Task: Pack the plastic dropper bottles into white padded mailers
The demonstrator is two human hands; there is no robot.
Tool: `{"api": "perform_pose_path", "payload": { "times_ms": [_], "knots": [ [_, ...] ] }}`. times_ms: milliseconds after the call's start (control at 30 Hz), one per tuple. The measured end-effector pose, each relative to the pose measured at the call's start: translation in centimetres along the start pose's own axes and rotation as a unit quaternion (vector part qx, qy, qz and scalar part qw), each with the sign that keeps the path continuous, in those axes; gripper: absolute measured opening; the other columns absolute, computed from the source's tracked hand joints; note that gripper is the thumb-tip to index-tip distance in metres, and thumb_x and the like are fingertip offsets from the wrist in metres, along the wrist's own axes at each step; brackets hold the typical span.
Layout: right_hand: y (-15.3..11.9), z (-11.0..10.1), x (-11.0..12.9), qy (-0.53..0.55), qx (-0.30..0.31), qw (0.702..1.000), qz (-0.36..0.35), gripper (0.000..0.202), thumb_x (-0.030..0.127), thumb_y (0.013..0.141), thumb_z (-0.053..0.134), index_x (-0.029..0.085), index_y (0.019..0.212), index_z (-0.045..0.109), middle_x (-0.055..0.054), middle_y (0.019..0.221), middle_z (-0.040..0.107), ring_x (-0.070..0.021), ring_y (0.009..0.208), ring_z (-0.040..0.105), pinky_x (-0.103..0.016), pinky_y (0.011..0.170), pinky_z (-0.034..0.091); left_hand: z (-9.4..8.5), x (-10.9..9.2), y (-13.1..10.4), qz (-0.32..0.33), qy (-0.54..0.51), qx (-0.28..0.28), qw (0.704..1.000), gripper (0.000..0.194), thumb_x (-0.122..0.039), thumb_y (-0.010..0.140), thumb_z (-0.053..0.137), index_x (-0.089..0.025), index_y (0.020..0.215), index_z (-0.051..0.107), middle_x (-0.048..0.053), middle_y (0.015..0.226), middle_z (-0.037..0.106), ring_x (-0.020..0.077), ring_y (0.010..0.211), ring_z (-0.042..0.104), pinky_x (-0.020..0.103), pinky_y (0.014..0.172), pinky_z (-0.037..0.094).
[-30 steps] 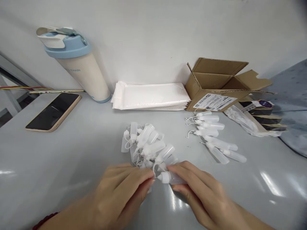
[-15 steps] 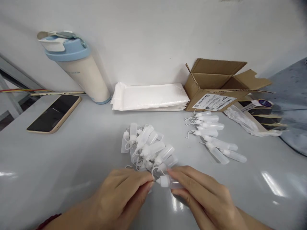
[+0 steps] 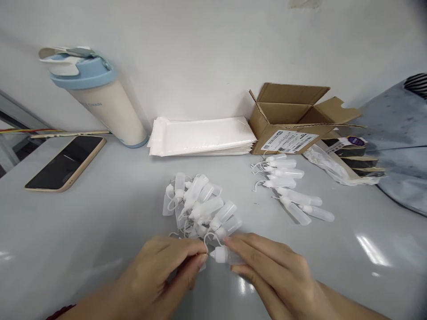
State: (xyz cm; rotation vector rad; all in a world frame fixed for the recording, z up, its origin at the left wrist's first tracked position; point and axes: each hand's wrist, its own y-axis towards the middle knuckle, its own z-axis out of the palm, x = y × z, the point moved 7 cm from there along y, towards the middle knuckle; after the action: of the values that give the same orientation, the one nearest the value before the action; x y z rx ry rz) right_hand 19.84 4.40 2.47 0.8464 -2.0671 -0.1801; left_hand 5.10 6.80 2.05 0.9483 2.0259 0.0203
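Change: gap between my left pinch and the nozzle [image 3: 212, 254] has closed up over the last second; they're now nearly touching. The tether strap [image 3: 213, 234] bows up in a loop above them. Reads to me as tip and strap end lined up, but my fingers hide the end, so can't confirm contact or a seal. Otherwise only the view has shifted a bit; the pile of dropper bottles [image 3: 206, 208] looks undisturbed.

Left hand [image 3: 156, 269]: thumb and forefinger together, clamped on the strap end as far as I can tell. Right hand [image 3: 282, 269]: fingers and thumb closed around the body of the held dropper bottle [image 3: 221, 254].

That bottle is just in front of the pile, lying sideways in my grip, nozzle pointing left. Translucent soft-looking body, white ribbed-looking collar, slim tapered tip. Most of the body is under my fingers; can't tell if there's anything inside.

Right of the pile: loose group of bottles [image 3: 283, 172], fanned out flat. Behind the pile: white mailers [image 3: 207, 135]. Behind and right of it: open cardboard box [image 3: 263, 131].
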Motion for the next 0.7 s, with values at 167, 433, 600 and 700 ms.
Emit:
{"api": "perform_pose_path", "payload": {
  "times_ms": [167, 433, 600, 700],
  "knots": [
    [0.4, -0.3, -0.4, -0.008, 0.012, 1.000, 0.012, 0.034, 0.013, 0.093, 0.053, 0.009, 0.126, 0.054, -0.014, 0.110, 0.068, -0.0181, 0.102, 0.067, -0.026, 0.086, 0.058, -1.0, 0.0, 0.0, -0.004, 0.021, -0.039, 0.999, 0.014, -0.012, 0.093, 0.046, -0.019, 0.092, 0.059, -0.006, 0.059, 0.062, 0.0062, 0.047, 0.056, 0.016, 0.049, 0.044],
    [-0.1, -8.3, -7.6, -0.117, -0.193, 0.939, 0.261, 0.027, 0.042, 0.088, 0.058, 0.022, 0.105, 0.067, -0.007, 0.106, 0.072, -0.0227, 0.099, 0.070, -0.027, 0.070, 0.061, -7.9, 1.7, -0.4, -0.119, 0.313, -0.279, 0.900, 0.026, -0.037, 0.091, 0.051, -0.021, 0.076, 0.064, -0.009, 0.048, 0.057, 0.0054, 0.037, 0.052, 0.016, 0.037, 0.034],
    [-0.7, -9.8, -10.4, -0.222, -0.143, 0.919, 0.291, 0.032, 0.046, 0.084, 0.056, 0.021, 0.099, 0.068, -0.009, 0.113, 0.071, -0.0283, 0.104, 0.068, -0.040, 0.083, 0.057, -6.1, 3.3, 0.7, -0.106, 0.359, -0.191, 0.908, 0.025, -0.028, 0.092, 0.046, -0.019, 0.075, 0.062, -0.007, 0.053, 0.063, 0.0074, 0.042, 0.055, 0.018, 0.046, 0.039],
    [-0.7, -9.6, -10.3, -0.304, -0.117, 0.914, 0.242, 0.027, 0.040, 0.085, 0.053, 0.022, 0.097, 0.069, -0.006, 0.108, 0.073, -0.0272, 0.099, 0.070, -0.039, 0.081, 0.057, -4.5, 4.0, 0.5, -0.080, 0.326, -0.141, 0.931, 0.026, -0.029, 0.093, 0.045, -0.019, 0.075, 0.061, -0.005, 0.054, 0.062, 0.0089, 0.043, 0.054, 0.019, 0.046, 0.038]
  ]
}}
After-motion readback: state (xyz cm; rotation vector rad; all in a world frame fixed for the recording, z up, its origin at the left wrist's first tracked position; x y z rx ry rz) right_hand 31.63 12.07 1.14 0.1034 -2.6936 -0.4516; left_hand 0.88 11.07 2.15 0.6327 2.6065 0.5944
